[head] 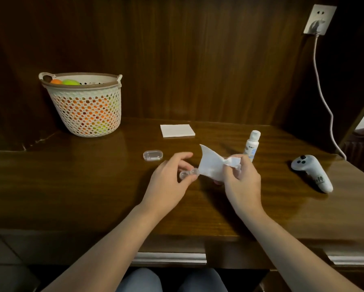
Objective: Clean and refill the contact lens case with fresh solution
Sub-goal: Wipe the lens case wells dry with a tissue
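My left hand [170, 178] pinches a small clear two-well contact lens case [189, 173] just above the wooden desk. To its right, my right hand [241, 178] grips a white tissue [211, 164], twisted at the fingers and fanned out toward the case, its lower edge touching the case. A small white solution bottle [252, 145] with its cap on stands upright behind my right hand. A clear oval lid or box [153, 155] lies on the desk behind my left hand.
A folded stack of white tissues [177, 130] lies further back. A white mesh basket [83, 104] with orange and green balls stands at the back left. A white handheld controller [311, 172] lies at the right, below a wall socket [319, 22] with a hanging cable.
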### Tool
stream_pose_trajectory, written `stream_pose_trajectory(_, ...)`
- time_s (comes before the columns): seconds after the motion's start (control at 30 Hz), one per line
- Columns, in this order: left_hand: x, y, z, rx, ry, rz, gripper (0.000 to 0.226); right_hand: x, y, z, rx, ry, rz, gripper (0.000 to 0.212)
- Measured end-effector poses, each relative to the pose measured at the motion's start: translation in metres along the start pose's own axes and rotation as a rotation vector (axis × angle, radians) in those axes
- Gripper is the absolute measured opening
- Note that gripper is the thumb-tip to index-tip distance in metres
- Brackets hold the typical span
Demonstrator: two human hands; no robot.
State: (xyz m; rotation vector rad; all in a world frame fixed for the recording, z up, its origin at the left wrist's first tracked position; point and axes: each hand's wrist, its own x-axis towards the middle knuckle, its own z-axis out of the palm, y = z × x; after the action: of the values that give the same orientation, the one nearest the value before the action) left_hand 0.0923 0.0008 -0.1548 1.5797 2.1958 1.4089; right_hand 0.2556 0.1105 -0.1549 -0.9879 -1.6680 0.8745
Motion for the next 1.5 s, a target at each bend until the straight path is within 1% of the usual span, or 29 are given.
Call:
stream_pose_trajectory(0.07,0.000,-0.002,-0.003,-0.086,0.043,-0.039,0.059,-0.001,-0.004,0.012,0.024,-0.055,0.019,0.011)
stream_pose_trajectory(0.17,-0.001,-0.004,-0.004,-0.139,0.094,-0.039,0.069,-0.002,-0.010,0.030,0.147,-0.175,0.128,0.017)
stream_pose_trajectory(0.27,0.000,-0.005,-0.003,-0.154,0.094,-0.029,0.074,-0.003,-0.015,0.038,0.279,-0.323,0.184,0.002)
stream_pose_trajectory(0.3,0.000,-0.005,-0.003,-0.163,0.092,-0.027,0.074,-0.003,-0.013,0.037,0.328,-0.373,0.182,0.004)
stream_pose_trajectory(0.37,0.000,-0.006,-0.003,-0.184,0.094,-0.030,0.074,-0.003,-0.014,0.033,0.439,-0.433,0.243,0.011)
stream_pose_trajectory(0.43,0.000,-0.007,-0.004,-0.207,0.097,-0.033,0.074,-0.001,-0.015,0.028,0.526,-0.496,0.333,0.029)
stream_pose_trajectory(0.47,0.000,-0.007,-0.004,-0.218,0.094,-0.033,0.074,-0.001,-0.018,0.026,0.535,-0.511,0.352,0.032)
stream_pose_trajectory(0.53,0.000,-0.007,-0.004,-0.234,0.088,-0.028,0.072,0.001,-0.017,0.025,0.502,-0.488,0.302,0.018)
stream_pose_trajectory(0.57,-0.001,-0.006,-0.004,-0.241,0.087,-0.026,0.071,0.002,-0.016,0.025,0.497,-0.484,0.279,0.027)
stream_pose_trajectory(0.6,-0.001,-0.006,-0.005,-0.251,0.084,-0.027,0.071,0.001,-0.018,0.025,0.510,-0.488,0.288,0.043)
stream_pose_trajectory(0.63,-0.002,-0.005,-0.005,-0.263,0.077,-0.029,0.071,0.002,-0.017,0.024,0.522,-0.516,0.299,0.053)
stream_pose_trajectory(0.67,-0.002,-0.004,-0.006,-0.274,0.069,-0.030,0.072,0.002,-0.018,0.023,0.519,-0.536,0.309,0.053)
stream_pose_trajectory(0.7,-0.002,-0.004,-0.006,-0.282,0.059,-0.030,0.073,0.003,-0.017,0.024,0.508,-0.564,0.299,0.046)
stream_pose_trajectory(0.77,-0.003,-0.003,-0.007,-0.290,0.037,-0.025,0.075,0.003,-0.020,0.022,0.492,-0.567,0.298,0.030)
stream_pose_trajectory(0.8,-0.003,-0.003,-0.008,-0.290,0.027,-0.022,0.076,0.002,-0.021,0.022,0.492,-0.553,0.304,0.029)
stream_pose_trajectory(0.87,-0.004,-0.002,-0.009,-0.301,0.021,-0.016,0.075,0.001,-0.020,0.023,0.502,-0.539,0.307,0.034)
stream_pose_trajectory(0.9,-0.004,-0.002,-0.009,-0.311,0.028,-0.014,0.073,0.001,-0.021,0.023,0.502,-0.530,0.306,0.034)
stream_pose_trajectory(1.0,-0.003,-0.003,-0.009,-0.368,0.056,-0.021,0.065,0.003,-0.020,0.024,0.504,-0.506,0.328,0.011)
stream_pose_trajectory(1.03,-0.003,-0.003,-0.010,-0.389,0.060,-0.027,0.063,0.003,-0.019,0.024,0.501,-0.505,0.330,0.009)
stream_pose_trajectory(1.17,-0.002,-0.003,-0.013,-0.438,0.062,-0.060,0.060,0.004,-0.019,0.025,0.426,-0.503,0.325,0.016)
stream_pose_trajectory(1.33,-0.002,0.000,-0.014,-0.479,0.013,-0.052,0.058,0.010,-0.019,0.025,0.430,-0.516,0.386,0.010)
stream_pose_trajectory(1.5,-0.001,0.000,-0.019,-0.500,0.059,-0.056,0.048,0.004,-0.022,0.029,0.387,-0.491,0.297,0.017)
